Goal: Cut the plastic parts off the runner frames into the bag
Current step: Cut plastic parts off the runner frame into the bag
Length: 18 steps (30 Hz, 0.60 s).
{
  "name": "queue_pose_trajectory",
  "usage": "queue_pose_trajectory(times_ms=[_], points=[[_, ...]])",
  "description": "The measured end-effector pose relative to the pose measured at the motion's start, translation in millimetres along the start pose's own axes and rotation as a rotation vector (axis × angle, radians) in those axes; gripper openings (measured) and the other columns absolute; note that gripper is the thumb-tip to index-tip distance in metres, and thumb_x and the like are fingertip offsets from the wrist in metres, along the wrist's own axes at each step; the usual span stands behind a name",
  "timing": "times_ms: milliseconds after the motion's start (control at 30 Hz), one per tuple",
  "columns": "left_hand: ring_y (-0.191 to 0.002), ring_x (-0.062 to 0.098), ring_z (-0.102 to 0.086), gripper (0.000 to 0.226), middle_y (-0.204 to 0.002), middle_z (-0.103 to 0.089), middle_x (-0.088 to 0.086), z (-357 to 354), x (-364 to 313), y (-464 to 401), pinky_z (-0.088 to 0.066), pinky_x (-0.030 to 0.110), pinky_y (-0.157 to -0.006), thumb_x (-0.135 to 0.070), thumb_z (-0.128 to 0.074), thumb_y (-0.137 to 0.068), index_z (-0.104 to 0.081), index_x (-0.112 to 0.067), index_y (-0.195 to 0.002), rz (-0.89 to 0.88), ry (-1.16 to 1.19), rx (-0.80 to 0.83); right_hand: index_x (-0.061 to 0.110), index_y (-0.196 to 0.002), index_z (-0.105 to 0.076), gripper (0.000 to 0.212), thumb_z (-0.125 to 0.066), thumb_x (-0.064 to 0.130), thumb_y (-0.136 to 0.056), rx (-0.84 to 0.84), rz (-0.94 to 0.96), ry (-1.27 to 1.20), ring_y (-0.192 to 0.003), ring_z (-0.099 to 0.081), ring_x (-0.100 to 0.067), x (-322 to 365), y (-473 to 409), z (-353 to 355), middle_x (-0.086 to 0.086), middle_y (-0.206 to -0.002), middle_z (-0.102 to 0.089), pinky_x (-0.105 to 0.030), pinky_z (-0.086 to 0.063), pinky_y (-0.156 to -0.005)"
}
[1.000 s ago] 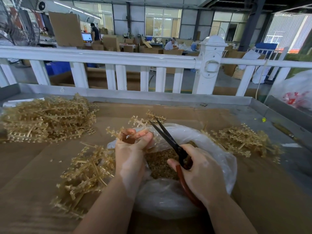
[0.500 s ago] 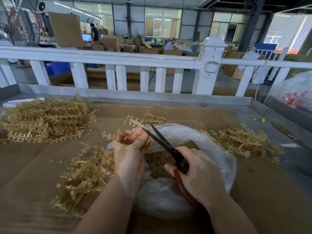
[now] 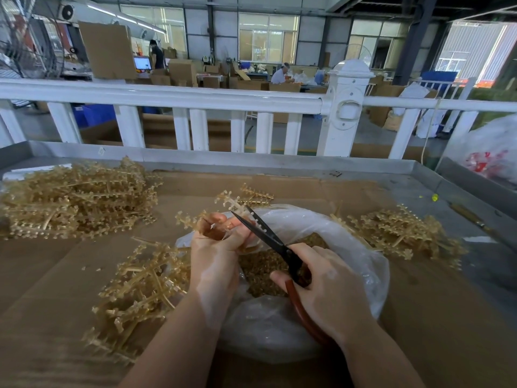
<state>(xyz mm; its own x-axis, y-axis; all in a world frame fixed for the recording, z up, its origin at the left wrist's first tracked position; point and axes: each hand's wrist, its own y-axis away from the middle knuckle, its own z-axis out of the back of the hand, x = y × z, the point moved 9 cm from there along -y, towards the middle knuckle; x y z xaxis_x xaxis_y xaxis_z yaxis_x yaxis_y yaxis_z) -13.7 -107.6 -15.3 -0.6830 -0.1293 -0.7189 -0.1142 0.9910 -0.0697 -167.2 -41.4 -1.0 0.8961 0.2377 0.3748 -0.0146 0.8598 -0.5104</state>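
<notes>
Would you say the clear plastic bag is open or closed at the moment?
Open: the clear plastic bag has its mouth spread wide, showing the heap of cut parts inside.

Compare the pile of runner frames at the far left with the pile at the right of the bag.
The left pile is larger and denser, heaped high near the tray's back edge; the right pile is lower and more spread out. The left pile lies well apart from the bag, while the right pile reaches up against the bag's rim. Both are the same translucent yellowish plastic frames, resting on the cardboard liner.
</notes>
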Motion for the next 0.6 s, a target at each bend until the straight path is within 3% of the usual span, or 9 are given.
queue_pose_trajectory(times_ms=[333,500,600], points=[[-0.055,0.014,-0.064,0.037,-0.062,-0.061,0.005,0,7,-2,-0.055,0.022,-0.053,0.026,-0.048,-0.079,-0.047,-0.011,-0.081,0.045,0.066,0.006,0.029,-0.090,-0.062,0.043,-0.043,0.066,-0.081,0.019,0.030,-0.024,-0.075,-0.053,-0.006,3,-1,-1,0.014,-0.074,-0.058,-0.025,-0.046,-0.069],[-0.057,0.016,-0.065,0.033,-0.069,-0.062,0.009,2,10,1,-0.055,0.021,-0.053,0.022,-0.053,-0.077,-0.048,-0.010,-0.084,0.109,0.058,-0.019,0.030,-0.079,-0.054,0.035,-0.045,0.064,-0.081,-0.004,0.044,-0.019,-0.065,-0.048,-0.004,5,-2,2,0.017,-0.065,-0.049,-0.021,-0.040,-0.061],[-0.056,0.017,-0.065,0.033,-0.068,-0.063,0.009,3,12,2,-0.056,0.021,-0.053,0.021,-0.055,-0.076,-0.049,-0.009,-0.087,0.142,0.054,-0.025,0.028,-0.078,-0.055,0.040,-0.043,0.067,-0.081,-0.013,0.053,-0.015,-0.063,-0.048,-0.005,6,-2,3,0.016,-0.064,-0.050,-0.021,-0.040,-0.059]])
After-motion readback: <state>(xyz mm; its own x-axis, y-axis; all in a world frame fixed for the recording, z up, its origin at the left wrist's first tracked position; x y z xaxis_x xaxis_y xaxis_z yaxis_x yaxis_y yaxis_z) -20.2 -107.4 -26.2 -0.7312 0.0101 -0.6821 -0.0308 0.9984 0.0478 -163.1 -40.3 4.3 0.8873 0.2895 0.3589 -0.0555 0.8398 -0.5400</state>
